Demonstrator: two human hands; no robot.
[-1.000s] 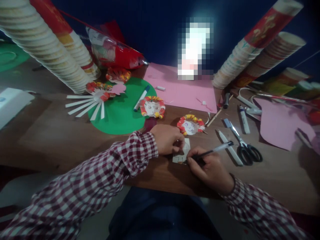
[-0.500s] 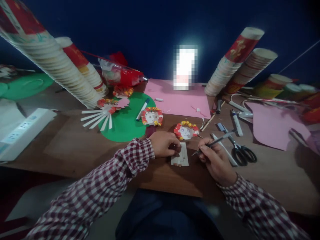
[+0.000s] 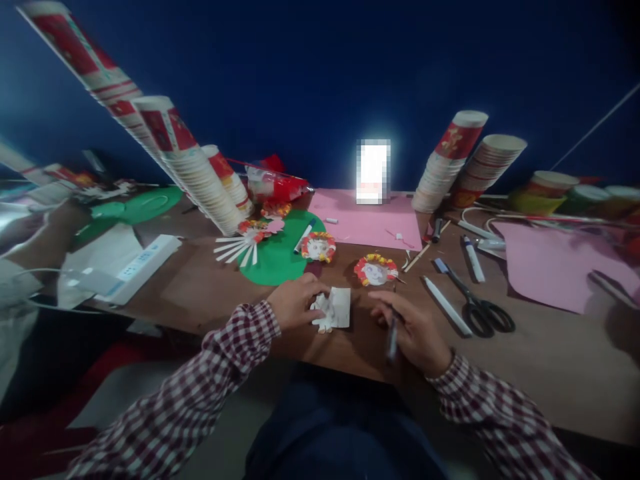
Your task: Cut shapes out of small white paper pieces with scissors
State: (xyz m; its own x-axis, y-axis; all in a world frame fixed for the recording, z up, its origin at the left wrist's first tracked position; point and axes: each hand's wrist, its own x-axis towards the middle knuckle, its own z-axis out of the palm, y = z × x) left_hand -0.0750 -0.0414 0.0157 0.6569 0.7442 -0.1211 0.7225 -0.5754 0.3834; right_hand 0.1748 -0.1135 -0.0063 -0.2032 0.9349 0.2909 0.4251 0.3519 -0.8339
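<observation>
My left hand [image 3: 294, 304] has its thumb and fingers around the edge of a small white paper cut-out [image 3: 325, 312], just above the table. Partly behind that piece is a small white paper card [image 3: 342, 308]. To the right, my right hand [image 3: 417, 333] grips a dark pen [image 3: 393, 340], blurred by motion and pointing down toward me. Beyond the hands sit two round ornaments with red and yellow rims and pale middles: one ornament [image 3: 376, 271] ahead of my right hand, another ornament [image 3: 319, 247] by the green paper circle [image 3: 270, 270].
Black-handled scissors [image 3: 480, 313], a white marker [image 3: 447, 307] and another marker [image 3: 473, 259] lie at right. Pink paper [image 3: 367, 223] is at the back below a bright pixelated patch. Tall paper cup stacks [image 3: 193, 177] lean at left, more cups [image 3: 445, 163] at right. Another person's arm [image 3: 47, 230] shows far left.
The view has shifted left. My left hand has moved left, uncovering the white cut-out beside the card. The pen in my right hand has swung from pointing left to pointing down toward me.
</observation>
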